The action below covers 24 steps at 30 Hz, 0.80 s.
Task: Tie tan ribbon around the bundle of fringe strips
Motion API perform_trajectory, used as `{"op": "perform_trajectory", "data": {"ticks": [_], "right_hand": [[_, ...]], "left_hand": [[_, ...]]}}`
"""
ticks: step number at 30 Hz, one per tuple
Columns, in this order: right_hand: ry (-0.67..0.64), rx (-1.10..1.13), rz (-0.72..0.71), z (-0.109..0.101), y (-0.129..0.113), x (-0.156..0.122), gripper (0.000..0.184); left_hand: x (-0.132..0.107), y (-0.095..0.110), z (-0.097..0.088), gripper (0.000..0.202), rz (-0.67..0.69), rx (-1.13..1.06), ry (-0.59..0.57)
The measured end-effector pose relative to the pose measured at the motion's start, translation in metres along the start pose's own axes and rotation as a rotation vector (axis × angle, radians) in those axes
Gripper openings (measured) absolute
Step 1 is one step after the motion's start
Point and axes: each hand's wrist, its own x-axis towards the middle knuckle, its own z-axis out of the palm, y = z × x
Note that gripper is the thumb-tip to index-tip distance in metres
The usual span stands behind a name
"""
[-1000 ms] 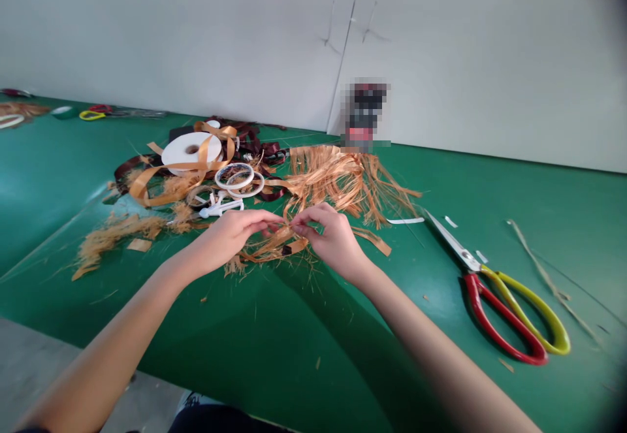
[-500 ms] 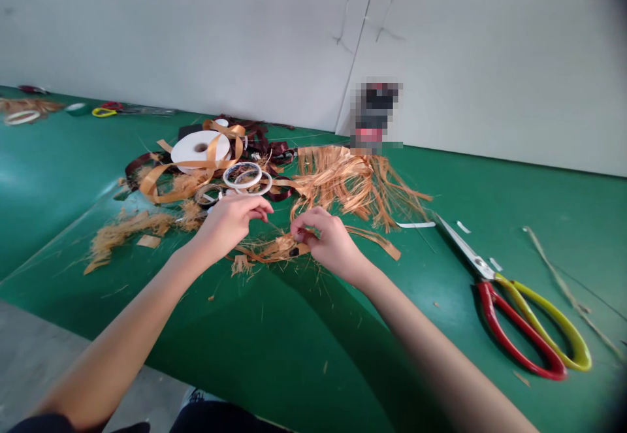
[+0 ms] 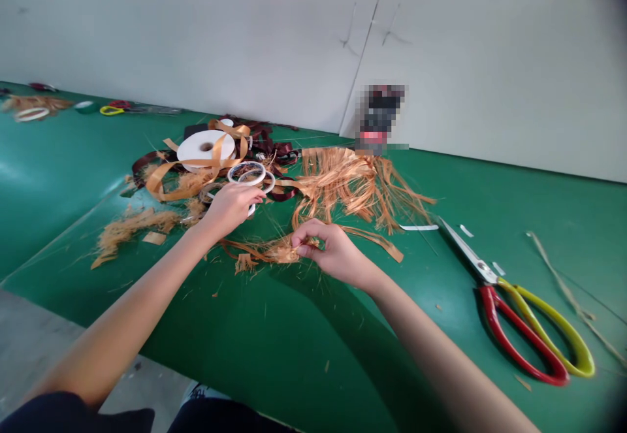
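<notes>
Frayed ribbon (image 3: pixel 274 251) pinched in right hand (image 3: pixel 333 254), left hand (image 3: pixel 229 206) fingers (image 3: pixel 253 192) curled, hold unclear, bare mat (image 3: pixel 274 345) nearside

Left hand (image 3: pixel 230 206) lies palm-down just near of the white rings (image 3: pixel 247 173), so its fingertips & whatever they touch are hidden; only a bit of white plastic (image 3: pixel 251 209) peeks out by the knuckles, can't tell if it's gripped. Right hand (image 3: pixel 330 250) curls round the frayed orange strands (image 3: pixel 274 250), pinched part hidden inside the fingers. Far at the wall one obj. (image 3: pixel 381 119) is pixelated, unreadable; far-left clutter (image 3: pixel 32 110) is too small & partly cut by the left edge, a thin stalk (image 3: pixel 563 283) runs off the right edge into dark corner blur, both forearms cut at the near edge.
</notes>
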Motion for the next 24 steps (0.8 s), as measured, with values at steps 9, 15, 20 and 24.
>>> {"op": "perform_trajectory", "data": {"ticks": [9, 15, 20, 24], "right_hand": [[-0.044, 0.287, 0.050, -0.016, -0.002, -0.011, 0.014], [0.037, 0.427, 0.136, -0.024, -0.013, -0.024, 0.024], [0.199, 0.479, 0.221, -0.024, -0.017, -0.033, 0.015], [0.299, 0.506, 0.244, -0.022, -0.015, -0.037, 0.016]], "left_hand": [[-0.010, 0.005, -0.010, 0.036, -0.067, 0.031, -0.058], [-0.001, 0.007, -0.020, 0.037, -0.160, 0.015, 0.069], [-0.007, 0.063, -0.035, 0.024, -0.179, -0.145, 0.202], [-0.018, 0.118, -0.044, 0.033, -0.207, -0.583, 0.050]]}}
